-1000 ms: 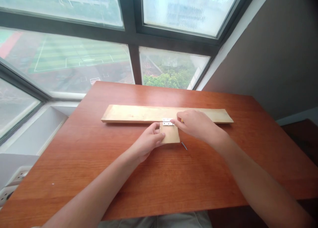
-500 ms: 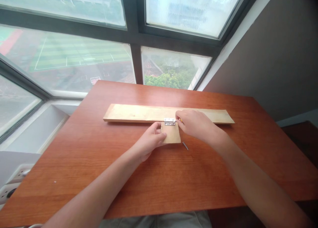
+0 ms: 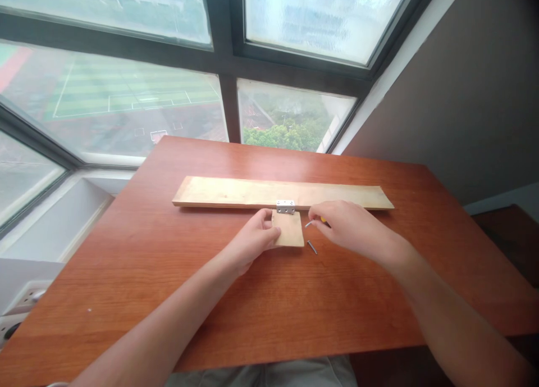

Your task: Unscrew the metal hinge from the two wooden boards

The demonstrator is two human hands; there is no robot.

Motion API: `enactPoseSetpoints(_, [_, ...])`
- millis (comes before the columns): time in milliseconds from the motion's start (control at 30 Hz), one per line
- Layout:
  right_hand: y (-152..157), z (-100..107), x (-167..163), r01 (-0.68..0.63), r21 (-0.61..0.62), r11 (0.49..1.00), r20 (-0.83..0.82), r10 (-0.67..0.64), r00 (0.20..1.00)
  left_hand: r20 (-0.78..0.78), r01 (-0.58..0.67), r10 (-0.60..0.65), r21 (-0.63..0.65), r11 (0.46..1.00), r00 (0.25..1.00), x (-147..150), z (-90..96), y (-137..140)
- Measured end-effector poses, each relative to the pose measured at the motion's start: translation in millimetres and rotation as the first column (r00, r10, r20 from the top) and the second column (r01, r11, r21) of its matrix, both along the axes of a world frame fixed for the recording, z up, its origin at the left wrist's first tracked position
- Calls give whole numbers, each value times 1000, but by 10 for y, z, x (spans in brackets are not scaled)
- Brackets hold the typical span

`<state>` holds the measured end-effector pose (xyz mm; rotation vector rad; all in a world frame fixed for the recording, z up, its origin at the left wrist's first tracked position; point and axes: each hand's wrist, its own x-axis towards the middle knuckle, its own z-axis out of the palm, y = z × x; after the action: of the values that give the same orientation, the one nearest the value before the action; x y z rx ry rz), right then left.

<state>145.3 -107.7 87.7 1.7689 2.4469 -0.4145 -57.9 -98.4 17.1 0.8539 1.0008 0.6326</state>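
Observation:
My left hand (image 3: 254,235) is closed on the left edge of a small square wooden board (image 3: 289,230), thumb on top. Against the far edge of that board is a silver metal hinge (image 3: 285,206), lying at the front edge of a long pale wooden plank (image 3: 236,191). To the right, my right hand (image 3: 343,223) is closed round a small screwdriver (image 3: 309,224); its thin metal shaft points down-left and a bit of yellow handle shows, the rest hidden by the fingers. A grey screw (image 3: 312,247) lies on the table between the board and my right hand.
The reddish-brown wooden table (image 3: 210,319) carries all of this. Windows with dark frames (image 3: 229,109) rise behind it, and a grey wall (image 3: 458,106) stands at the right. Wall sockets (image 3: 27,300) are at the lower left.
My right hand has moved right and slightly down, taking the screwdriver away from the hinge. The hinge's near leaf now looks tilted, and the small board sits slightly lower.

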Motion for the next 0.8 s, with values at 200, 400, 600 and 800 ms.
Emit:
enactPoseSetpoints(200, [-139, -53, 87, 7, -79, 997, 3, -7, 1000, 18, -4, 4, 2, 1000, 1000, 2, 8, -6])
enactPoseSetpoints(400, [-155, -175, 172, -3, -125, 992, 32, 8, 999, -10, 2, -2, 25, 1000, 1000, -3, 4, -5])
enactPoseSetpoints(600, [-128, -214, 171, 3, -142, 990, 60, 5, 998, 4, 3, -3, 37, 999, 1000, -14, -25, -5])
enactPoseSetpoints(800, [-100, -237, 135, 0, -161, 987, 70, 12, 997, 23, 8, -9, 30, 1000, 1000, -22, -49, 4])
